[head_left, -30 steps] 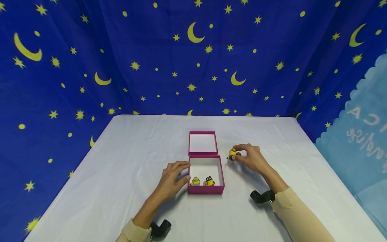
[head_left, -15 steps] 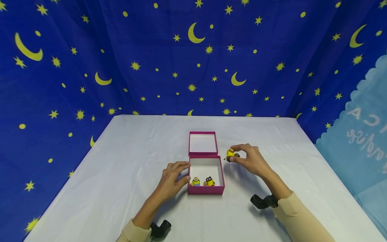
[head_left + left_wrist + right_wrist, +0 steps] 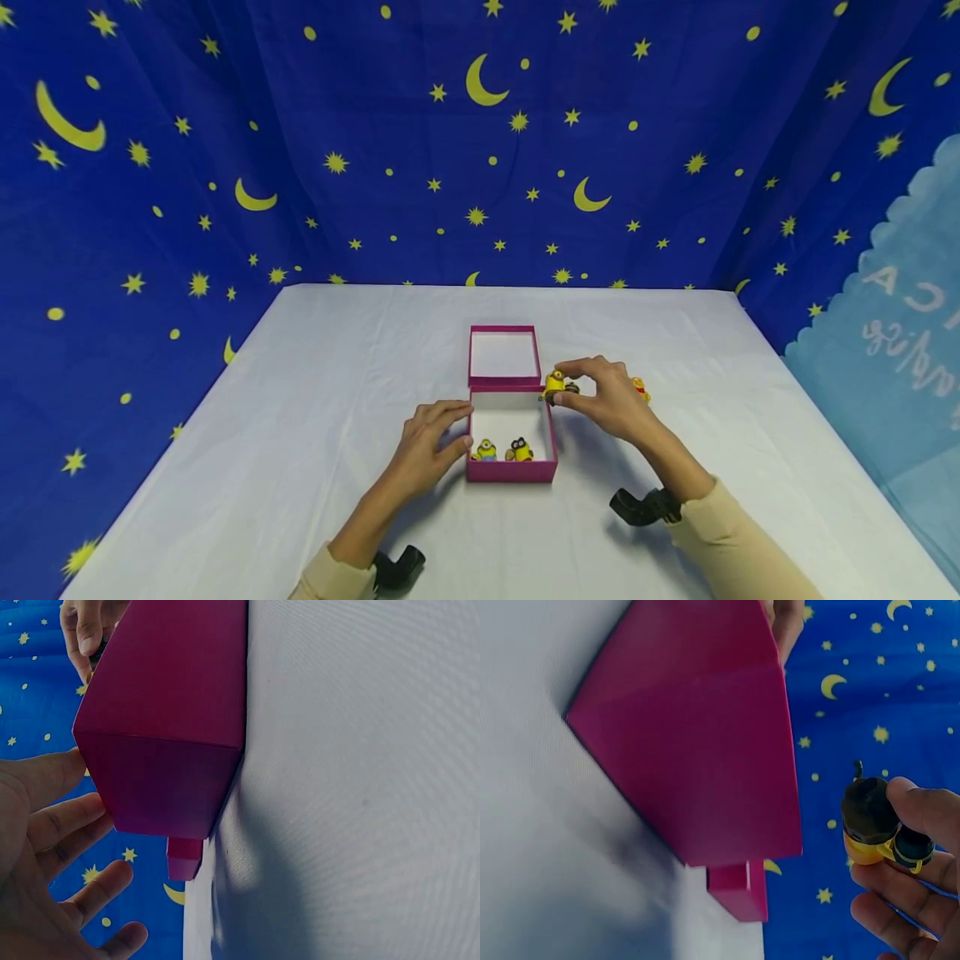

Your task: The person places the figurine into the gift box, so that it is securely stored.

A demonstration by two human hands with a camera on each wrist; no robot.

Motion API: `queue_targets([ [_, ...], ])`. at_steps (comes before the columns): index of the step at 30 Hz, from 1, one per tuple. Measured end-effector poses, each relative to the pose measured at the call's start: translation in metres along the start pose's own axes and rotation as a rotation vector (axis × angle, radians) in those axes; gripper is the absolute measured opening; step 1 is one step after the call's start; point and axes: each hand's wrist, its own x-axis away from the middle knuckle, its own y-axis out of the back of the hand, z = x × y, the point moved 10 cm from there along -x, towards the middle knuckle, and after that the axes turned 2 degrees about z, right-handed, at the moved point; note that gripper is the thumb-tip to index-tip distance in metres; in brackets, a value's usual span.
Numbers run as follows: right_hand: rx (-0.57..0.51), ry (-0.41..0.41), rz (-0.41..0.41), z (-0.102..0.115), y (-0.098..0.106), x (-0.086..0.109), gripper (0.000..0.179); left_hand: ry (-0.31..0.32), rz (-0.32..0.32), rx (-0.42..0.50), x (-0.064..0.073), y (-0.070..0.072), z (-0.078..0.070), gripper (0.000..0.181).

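A pink box [image 3: 512,472] with a white inside stands on the table. Two Minion figurines are inside along its near wall: a one-eyed one in blue [image 3: 486,450] and a black-haired one [image 3: 519,450]. My right hand [image 3: 606,402] pinches a third, yellow and brown Minion figurine [image 3: 554,384] between thumb and fingers, above the box's right rim. In the right wrist view this held figurine [image 3: 870,814] shows its dark brown underside and hangs clear of the box wall. My left hand [image 3: 429,443] touches the box's left wall with fingertips and thumb, fingers spread and loose.
Behind the box lies its pink lid [image 3: 503,356], inner side up. A small yellow and red figurine [image 3: 640,388] is partly hidden behind my right hand. White cloth covers the table [image 3: 337,375]; a blue star-patterned curtain [image 3: 420,142] rises behind it.
My right hand has carried the Minion figurine left to the box's right rim. The yellow and red figurine has come into sight behind that hand. My left hand has stayed put.
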Motion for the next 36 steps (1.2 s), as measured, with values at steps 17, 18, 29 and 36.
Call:
queue_targets([
  [17, -0.007, 0.085, 0.038, 0.038, -0.033, -0.006, 0.041, 0.034, 0.034, 0.040, -0.002, -0.001, 0.002, 0.040],
  [18, -0.003, 0.081, 0.042, 0.039, -0.035, -0.007, 0.041, 0.033, 0.033, 0.039, -0.002, -0.001, 0.002, 0.040],
  [29, 0.016, 0.080, 0.052, 0.047, -0.054, -0.011, 0.042, 0.044, 0.050, 0.026, -0.002, -0.002, 0.002, 0.040],
  [36, 0.079, 0.097, 0.035, 0.050, -0.061, -0.012, 0.040, 0.045, 0.057, 0.030, -0.001, -0.003, 0.003, 0.039],
])
